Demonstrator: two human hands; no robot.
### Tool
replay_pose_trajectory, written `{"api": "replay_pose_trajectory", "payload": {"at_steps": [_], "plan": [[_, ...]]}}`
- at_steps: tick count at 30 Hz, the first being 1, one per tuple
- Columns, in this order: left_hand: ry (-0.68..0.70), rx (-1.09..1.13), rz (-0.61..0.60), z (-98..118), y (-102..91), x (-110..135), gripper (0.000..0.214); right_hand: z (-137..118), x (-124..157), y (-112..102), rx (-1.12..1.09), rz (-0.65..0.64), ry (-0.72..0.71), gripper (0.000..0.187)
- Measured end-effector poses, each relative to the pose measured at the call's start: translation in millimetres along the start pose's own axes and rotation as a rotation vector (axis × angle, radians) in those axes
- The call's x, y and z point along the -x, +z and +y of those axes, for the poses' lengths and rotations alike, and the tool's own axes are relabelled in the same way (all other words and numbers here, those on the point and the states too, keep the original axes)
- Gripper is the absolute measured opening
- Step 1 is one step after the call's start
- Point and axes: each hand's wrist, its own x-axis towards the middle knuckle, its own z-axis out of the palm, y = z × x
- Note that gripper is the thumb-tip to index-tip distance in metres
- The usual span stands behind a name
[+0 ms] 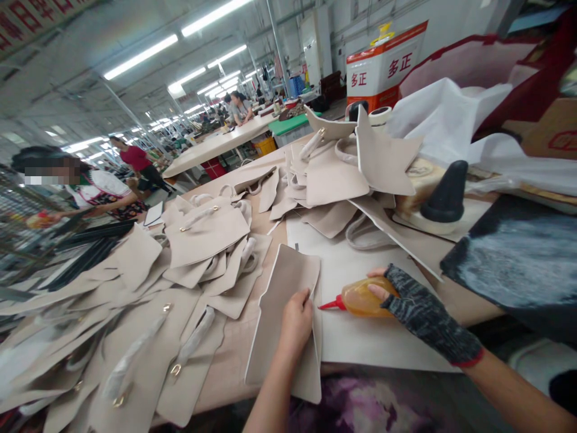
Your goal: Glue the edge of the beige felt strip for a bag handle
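1. Head view, lower centre of frame: left hand (296,317), bare, lies flat on a beige panel (283,313); fingers pressed together along the panel's right edge, thumb hidden from view.
2. Beige panel: a stiff cut piece, lying tilted across the near edge of the tabletop (234,355), its right side resting on a white sheet (360,337).
3. Lower right of centre: right hand (406,297), in a dark knitted fingerless glove, fingers wrapped around a glue bottle (360,297).
4. Glue bottle: amber, lying level, red nozzle (331,305) pointing left at the panel's right edge, just beside the left hand.
5. White sheet: flat under both hands, reaching to the near tabletop edge.
6. Left half of frame: many beige bag pieces (198,240) with handles and gold clasps, overlapping in heaps.
7. Upper centre: a further heap of pieces (338,174).
8. Right of centre: black cone (448,192) standing on a pale base.
9. Far right: dark slab (518,258) smeared with white.
10. Upper left: other people at neighbouring benches, well apart.
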Motion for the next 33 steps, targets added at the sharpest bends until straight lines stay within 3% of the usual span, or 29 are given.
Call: {"api": "replay_pose_trajectory", "payload": {"at_steps": [23,30,33], "plan": [[0.008,-0.038,-0.009,2,-1.4,2,0.041,-34,49,-8,-0.097,-0.075,0.129,0.03],[0.007,-0.045,0.001,1,1.5,4,0.041,-28,49,-4,-0.139,-0.109,0.184,0.033],[0.018,-0.046,0.006,1,1.7,5,0.041,-17,37,-12,-0.194,-0.228,0.222,0.03]]}}
